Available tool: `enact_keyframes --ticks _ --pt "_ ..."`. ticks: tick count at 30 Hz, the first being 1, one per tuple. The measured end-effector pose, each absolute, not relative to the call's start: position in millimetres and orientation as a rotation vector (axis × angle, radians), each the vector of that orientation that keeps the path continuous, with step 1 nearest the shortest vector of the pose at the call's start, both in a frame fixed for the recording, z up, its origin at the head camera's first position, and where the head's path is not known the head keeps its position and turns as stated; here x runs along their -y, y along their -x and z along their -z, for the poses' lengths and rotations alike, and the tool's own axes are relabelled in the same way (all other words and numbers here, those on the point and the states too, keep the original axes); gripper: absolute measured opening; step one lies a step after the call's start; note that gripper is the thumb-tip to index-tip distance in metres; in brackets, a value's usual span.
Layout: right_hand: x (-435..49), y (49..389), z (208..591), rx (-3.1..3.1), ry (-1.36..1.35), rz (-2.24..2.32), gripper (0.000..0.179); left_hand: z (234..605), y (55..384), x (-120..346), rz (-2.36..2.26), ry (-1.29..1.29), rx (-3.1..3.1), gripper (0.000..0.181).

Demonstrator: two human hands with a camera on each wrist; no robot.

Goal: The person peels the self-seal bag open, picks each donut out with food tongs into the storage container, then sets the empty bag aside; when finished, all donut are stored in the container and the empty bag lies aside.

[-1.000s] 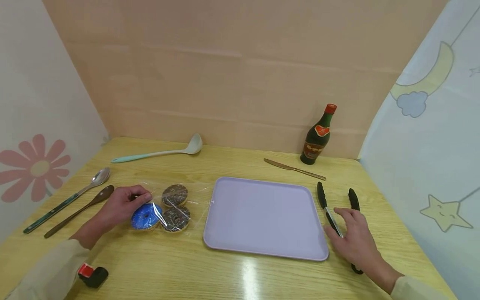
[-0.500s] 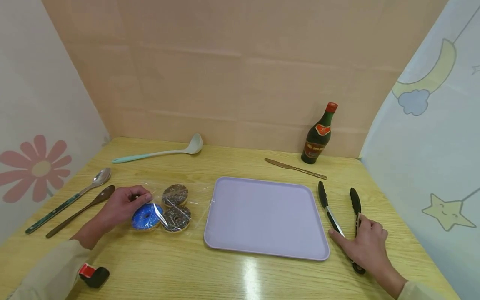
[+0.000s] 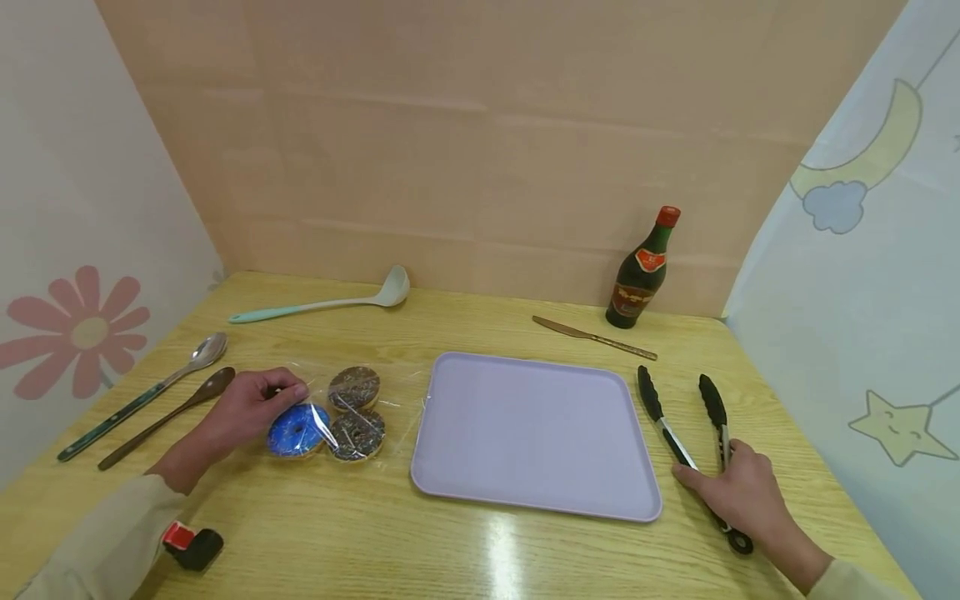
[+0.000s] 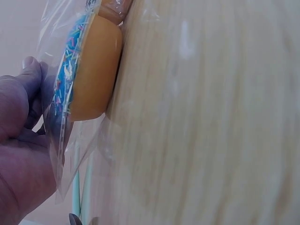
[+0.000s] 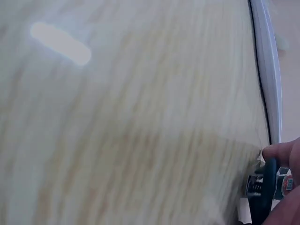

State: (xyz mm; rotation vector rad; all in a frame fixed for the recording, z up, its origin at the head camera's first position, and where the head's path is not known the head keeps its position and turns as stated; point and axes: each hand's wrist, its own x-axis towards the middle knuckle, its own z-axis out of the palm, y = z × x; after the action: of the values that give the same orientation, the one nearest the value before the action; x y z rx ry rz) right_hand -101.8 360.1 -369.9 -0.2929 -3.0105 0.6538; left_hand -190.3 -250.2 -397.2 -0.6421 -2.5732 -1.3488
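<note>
your left hand (image 3: 247, 408) pinches the edge of a clear bag (image 3: 401, 408), and your right hand (image 3: 750, 493) grips one pair of tongs (image 3: 677, 448), thumb by one arm, fingers over the other, the tips apart. the step looks like steadying the bag while taking hold of the tongs; the next move seems to call for an even squeeze. just right of your left grip lie three bagged donuts (image 3: 283, 435): one blue, two brown. one tray (image 3: 532, 433) sits between your grips.
</note>
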Motion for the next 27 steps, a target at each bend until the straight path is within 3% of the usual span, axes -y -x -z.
enact_keyframes --ticks 10,18,27 --pt "-363.5 103.7 360.1 3.069 0.272 -0.791 0.096 396.5 189.6 250.7 1.373 0.649 2.567 0.015" --pt "-333.7 111.9 355.1 2.884 -0.214 -0.896 0.065 396.8 189.3 251.0 1.364 0.640 2.577 0.015" --pt "-289.6 123.6 356.9 2.737 -0.751 -0.907 0.059 397.0 190.9 250.9 1.352 0.649 2.565 0.013"
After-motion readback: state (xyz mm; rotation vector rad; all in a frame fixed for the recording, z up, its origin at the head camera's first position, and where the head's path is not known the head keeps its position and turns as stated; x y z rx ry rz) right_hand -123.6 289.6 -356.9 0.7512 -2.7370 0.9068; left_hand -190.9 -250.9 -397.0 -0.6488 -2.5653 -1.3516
